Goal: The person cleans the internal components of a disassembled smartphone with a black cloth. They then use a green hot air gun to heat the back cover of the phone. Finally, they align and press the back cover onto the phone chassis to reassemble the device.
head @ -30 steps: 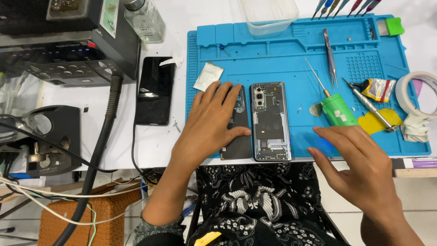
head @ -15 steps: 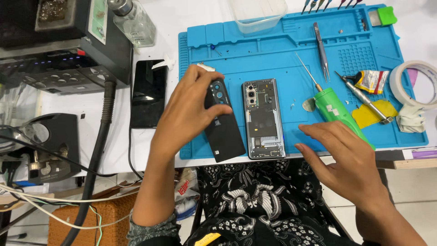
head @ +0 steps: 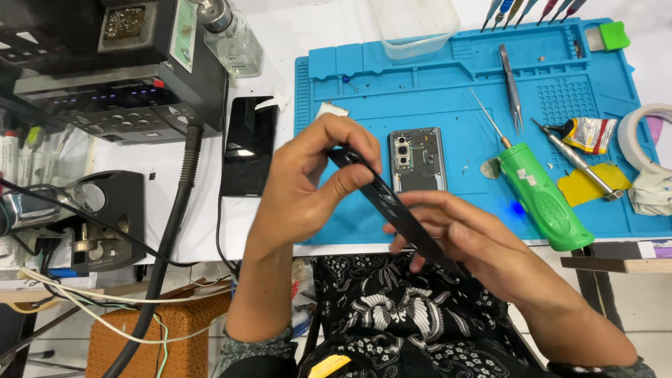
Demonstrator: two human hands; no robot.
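White tabletop (head: pixel 294 42) carries a blue work mat (head: pixel 420 84), and both hands meet just in front of the mat's near edge. The left hand (head: pixel 308 185) is clamped on the upper end of a thin black phone back cover (head: pixel 392 206), thumb and fingers pinching its edge. The right hand (head: pixel 462 234) is closed on the cover's lower end, fingers wrapped beneath it. Seen nearly edge-on, the cover is a dark, slim, glossy panel, tilted and lifted off the mat.

Behind the cover, on the mat, lies an opened phone (head: pixel 418 159) with its camera modules and inner parts exposed, partly hidden by the fingers. Right of that phone rest a green electric screwdriver (head: pixel 542 196), tweezers (head: pixel 511 87) and a yellow pick (head: pixel 584 185). Left of the mat lies a black phone (head: pixel 248 143) face up, beside a dark soldering station (head: pixel 105 77).
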